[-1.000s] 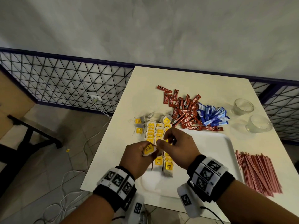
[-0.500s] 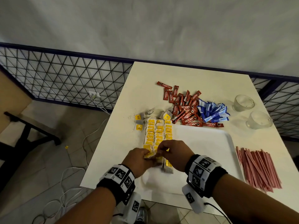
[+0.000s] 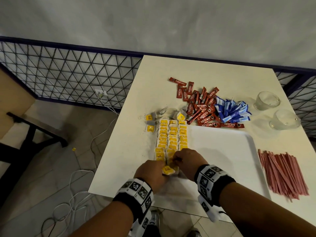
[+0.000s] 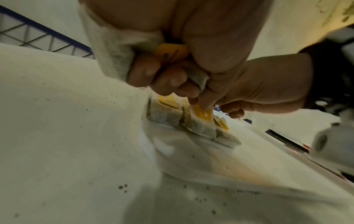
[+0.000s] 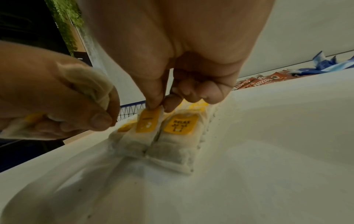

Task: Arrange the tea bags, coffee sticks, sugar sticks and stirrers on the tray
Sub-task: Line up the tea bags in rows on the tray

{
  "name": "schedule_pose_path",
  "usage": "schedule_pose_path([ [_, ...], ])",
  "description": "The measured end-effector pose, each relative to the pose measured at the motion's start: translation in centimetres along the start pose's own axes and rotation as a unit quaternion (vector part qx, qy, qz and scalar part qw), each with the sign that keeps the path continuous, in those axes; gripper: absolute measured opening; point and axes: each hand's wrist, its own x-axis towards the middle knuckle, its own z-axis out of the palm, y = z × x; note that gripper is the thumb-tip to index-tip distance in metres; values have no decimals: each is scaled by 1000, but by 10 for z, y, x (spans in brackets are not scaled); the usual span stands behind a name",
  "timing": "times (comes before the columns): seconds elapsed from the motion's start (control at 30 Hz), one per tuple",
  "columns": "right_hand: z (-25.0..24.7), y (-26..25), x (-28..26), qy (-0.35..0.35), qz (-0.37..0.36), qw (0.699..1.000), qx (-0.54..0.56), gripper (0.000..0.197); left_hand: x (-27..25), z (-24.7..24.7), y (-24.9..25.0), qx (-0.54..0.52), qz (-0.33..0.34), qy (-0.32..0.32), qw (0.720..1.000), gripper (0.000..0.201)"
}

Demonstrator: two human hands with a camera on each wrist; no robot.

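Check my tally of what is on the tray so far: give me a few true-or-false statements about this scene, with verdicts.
1. The tea bags lie in rows on the tray. True.
2. The stirrers are on the tray. False: they lie on the table, right of it.
3. The left hand holds a tea bag. True.
4. The coffee sticks are lined up on the tray. False: they lie piled beyond it.
5. The right hand pinches a tea bag tag. True.

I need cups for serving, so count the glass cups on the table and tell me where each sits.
2. One glass cup stands near the table's far right corner; the other glass cup stands just nearer, beside it, right of the blue sugar sticks. Neither is on the tray. None seem hidden.
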Motion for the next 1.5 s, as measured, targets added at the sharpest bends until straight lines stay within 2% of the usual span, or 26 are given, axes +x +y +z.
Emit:
schedule_pose_path([
  [0.17, 4, 4, 4, -13, 1, 1000, -24, 22, 3, 10, 9, 106, 71, -15, 992, 28],
  [0.3, 2, 9, -3, 30, -12, 999, 18, 18, 5, 13, 10, 141, 68, -26, 987, 27],
  [0.4, -3, 22, -19, 64, -27, 997, 46, 19, 6, 16, 9, 133, 78, -24, 988, 34],
  [0.5, -2, 31, -32, 35, -42, 998, 27, 34, 7, 16, 8, 124, 84, -23, 988, 39],
  [0.7, 11, 33, -31, 35, -63, 997, -32, 21, 7, 18, 8, 101, 68, -21, 992, 42],
  [0.83, 14, 33, -31, 38, -66, 996, -43, 24, 7, 19, 8, 86, 53, -11, 995, 42],
  [0.93, 6, 30, -34, 66, -63, 996, 0, 31, 3, 9, 8, -20, 49, 4, 999, 39],
  [1.0, -4, 25, -36, 99, -76, 990, 65, 31, 0, -1, 6, -168, 30, 18, 985, 29],
  [1.03, -9, 22, -37, 112, -96, 984, 97, 31, -2, -6, 5, -262, 10, 22, 965, 18],
  [1.07, -16, 17, -38, 123, -121, 977, 127, 31, -4, -11, 6, -363, -16, 16, 931, 9],
  [1.13, -28, 3, -41, 134, -169, 960, 177, 35, -5, -16, 9, -518, -76, -5, 852, 16],
  [1.17, -33, -5, -42, 137, -188, 954, 191, 36, -5, -19, 10, -547, -92, -13, 832, 19],
  [1.2, -37, -11, -41, 138, -201, 950, 195, 37, -6, -22, 12, -556, -93, -22, 826, 22],
  [1.27, -43, -20, -37, 135, -221, 950, 174, 31, -8, -28, 15, -548, -74, -33, 832, 26],
  [1.4, -47, -29, -29, 151, -241, 947, 150, 8, -4, -27, 16, -483, -37, -26, 875, 23],
  [1.5, -56, -34, -33, 161, -216, 947, 177, 5, -4, -23, 14, -477, -20, -33, 878, 18],
])
